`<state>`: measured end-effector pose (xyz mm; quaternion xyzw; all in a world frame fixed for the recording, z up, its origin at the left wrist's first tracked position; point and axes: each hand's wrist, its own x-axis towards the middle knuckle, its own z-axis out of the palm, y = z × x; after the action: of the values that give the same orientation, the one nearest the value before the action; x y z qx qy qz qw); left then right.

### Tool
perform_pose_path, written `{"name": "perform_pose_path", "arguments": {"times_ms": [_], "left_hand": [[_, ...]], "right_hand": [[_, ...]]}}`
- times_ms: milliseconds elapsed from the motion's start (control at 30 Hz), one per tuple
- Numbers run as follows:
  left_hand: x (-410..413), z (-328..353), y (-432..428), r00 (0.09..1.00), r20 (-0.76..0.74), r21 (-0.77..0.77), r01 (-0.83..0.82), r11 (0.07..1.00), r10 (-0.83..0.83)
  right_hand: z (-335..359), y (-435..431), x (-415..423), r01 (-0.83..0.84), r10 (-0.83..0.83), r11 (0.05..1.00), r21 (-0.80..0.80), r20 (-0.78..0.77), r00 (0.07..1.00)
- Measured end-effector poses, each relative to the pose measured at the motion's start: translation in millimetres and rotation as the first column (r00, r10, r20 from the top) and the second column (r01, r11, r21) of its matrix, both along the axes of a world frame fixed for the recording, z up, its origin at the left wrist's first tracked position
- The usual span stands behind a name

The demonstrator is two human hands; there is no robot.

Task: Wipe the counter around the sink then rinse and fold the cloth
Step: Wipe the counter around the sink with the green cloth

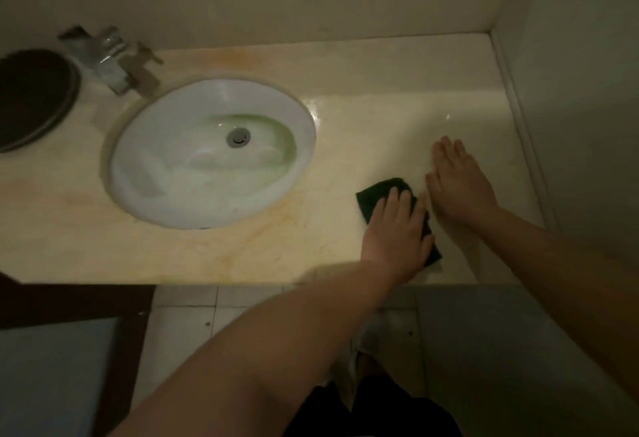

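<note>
Cloth (375,196) pressed flat near counter (242,256) front edge, under straight fingers (404,200) of left hand (397,232). Right hand (456,187) just beside, fingers extended, palm down on counter.

The sink (166,146) sits in the worktop (69,229), L of the middle. The tap (107,59) stands behind it by the back edge, w/ a round thing (31,97) at the L edge. The cloth (377,194) lies R of the sink near the front edge, under the left hand (397,232). The right hand (456,187) lies just R of it.
</note>
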<state>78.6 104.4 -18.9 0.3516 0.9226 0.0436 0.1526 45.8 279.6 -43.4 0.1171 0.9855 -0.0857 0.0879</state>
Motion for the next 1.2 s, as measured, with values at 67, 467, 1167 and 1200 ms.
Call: {"name": "perform_pose_path", "arguments": {"times_ms": [67,467,1167,1200], "left_hand": [[7,-4,-11,1.0,-0.021,-0.008,0.003,1.0,-0.003],[0,-1,-198,0.999,-0.036,-0.015,-0.041,0.999,0.041],[-41,-10,-103,1.0,-0.022,0.084,0.003,0.996,-0.001],[-45,-11,-105,1.0,-0.029,0.084,0.004,0.996,-0.002]], "right_hand": [[-3,-10,6,0.041,-0.04,0.999,0.026,-0.031,0.999],[0,-143,8,0.15,-0.149,0.989,0.001,-0.094,0.984],[-5,-144,4,0.171,-0.17,0.985,-0.001,-0.111,0.979],[-5,-144,4,0.169,-0.167,0.986,0.006,-0.11,0.98]]}}
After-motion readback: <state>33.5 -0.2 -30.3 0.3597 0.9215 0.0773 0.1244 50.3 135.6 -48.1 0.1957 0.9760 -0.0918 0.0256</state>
